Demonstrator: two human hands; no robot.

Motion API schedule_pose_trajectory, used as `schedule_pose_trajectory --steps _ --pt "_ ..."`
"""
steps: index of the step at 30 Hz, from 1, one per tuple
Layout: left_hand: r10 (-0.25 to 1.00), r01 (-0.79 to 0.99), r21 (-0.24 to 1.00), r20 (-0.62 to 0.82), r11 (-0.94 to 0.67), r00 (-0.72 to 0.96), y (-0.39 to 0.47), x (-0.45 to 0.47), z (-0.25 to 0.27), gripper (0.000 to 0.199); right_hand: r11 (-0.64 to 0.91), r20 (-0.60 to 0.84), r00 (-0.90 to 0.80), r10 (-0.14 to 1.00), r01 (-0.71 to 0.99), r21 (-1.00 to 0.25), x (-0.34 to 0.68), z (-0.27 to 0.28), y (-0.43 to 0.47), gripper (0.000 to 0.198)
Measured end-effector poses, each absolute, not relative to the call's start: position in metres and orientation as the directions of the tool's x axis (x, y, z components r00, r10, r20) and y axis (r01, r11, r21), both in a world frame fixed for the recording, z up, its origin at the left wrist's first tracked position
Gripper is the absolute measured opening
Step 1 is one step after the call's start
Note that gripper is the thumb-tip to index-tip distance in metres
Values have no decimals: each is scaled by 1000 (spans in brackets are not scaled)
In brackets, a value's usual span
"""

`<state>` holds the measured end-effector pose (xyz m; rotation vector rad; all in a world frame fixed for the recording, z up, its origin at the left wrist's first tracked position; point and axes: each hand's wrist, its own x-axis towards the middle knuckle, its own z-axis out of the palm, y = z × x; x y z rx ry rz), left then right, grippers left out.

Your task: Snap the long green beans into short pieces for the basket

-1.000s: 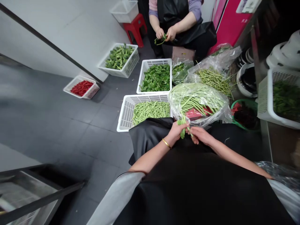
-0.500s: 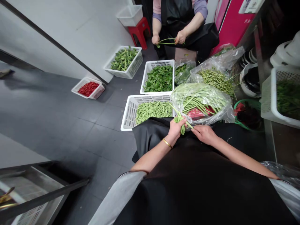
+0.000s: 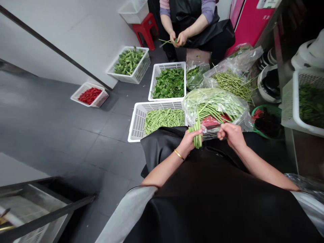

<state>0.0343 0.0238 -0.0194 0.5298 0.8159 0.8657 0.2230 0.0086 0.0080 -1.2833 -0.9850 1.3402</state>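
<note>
A bunch of long green beans (image 3: 197, 136) is gripped in my left hand (image 3: 188, 140), one stem sticking up toward the bag. To its right my right hand (image 3: 231, 135) is closed, apart from the bunch; whether anything small is between its fingers I cannot make out. Just beyond both hands lies a clear plastic bag (image 3: 240, 116) full of long green beans, with a red patch showing at its front. Left of the bag, a white basket (image 3: 136, 125) holds short cut bean pieces (image 3: 164, 119).
Beyond it stands a white basket (image 3: 154, 82) of leafy greens. Farther left are baskets of green vegetables (image 3: 129, 60) and red chillies (image 3: 89, 96). A co-worker (image 3: 188, 23) sits opposite, stems in both hands. A green basin (image 3: 254, 126) and a metal shelf (image 3: 295, 152) flank my right.
My right hand has moved away from the bunch, up and to the right. The beans in my left hand now point more upright. The co-worker's hands have come together.
</note>
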Motion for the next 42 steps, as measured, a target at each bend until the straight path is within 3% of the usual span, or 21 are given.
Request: schedule_pose_trajectory --steps 1,3,6,9,11,13,15,17,20,22,26,30,32,34,36,38,40,42 --pt "761 -426 651 -400 628 511 24 32 -20 38 -222 -218 -67 974 -60 -973 226 12 10 27" --pt "622 -331 608 -362 722 694 23 28 -22 35 -295 -290 -284 914 24 -955 224 13 11 40" --pt "538 -260 612 -327 747 777 21 29 -26 29 -216 -221 -318 922 51 -975 209 4 8 42" --pt "615 -356 557 -389 750 686 20 35 -28 25 13 -31 -113 993 371 -928 197 -11 12 30" --pt "683 -436 532 -478 726 552 21 37 -27 26 94 96 -31 995 632 -770 197 -18 17 24" --pt "761 -492 582 -524 648 383 24 37 -26 29 85 100 -27 995 760 -644 203 -24 21 20" --pt "845 -478 701 -480 530 235 27 36 -23 32 62 -24 -99 995 774 -630 206 -28 17 17" --pt "907 -386 821 -373 421 197 29 36 -22 35 70 -147 -225 963 738 -671 205 -30 7 14" --pt "916 -199 927 -247 318 315 28 38 -23 33 131 -232 -379 896 723 -678 200 -23 -10 12" --pt "898 -104 958 -209 268 386 28 39 -23 30 192 -274 -432 859 768 -611 205 -9 -14 18" --pt "806 63 989 -143 130 575 27 35 -18 21 288 -188 -415 890 833 -473 235 25 -3 21" --pt "730 177 981 -66 -76 680 25 34 -12 12 445 -262 -628 733 733 -515 249 23 10 17" --pt "784 174 983 -63 -58 617 24 36 -13 15 428 -255 -602 756 751 -503 242 9 13 21" --pt "861 87 991 -129 99 492 23 40 -17 18 329 -137 -453 881 794 -511 230 -5 13 25" --pt "898 -77 949 -262 307 353 25 44 -22 26 149 -37 -213 976 785 -602 218 -15 14 32" --pt "891 -241 866 -384 438 242 33 41 -23 31 4 -85 -87 993 718 -696 214 -21 15 38" --pt "898 -320 839 -419 440 136 51 26 -19 30 -3 -236 -231 944 709 -706 221 -26 20 32" --pt "938 -291 898 -346 329 -7 80 -4 -13 27 81 -365 -379 851 780 -620 239 -33 30 23"
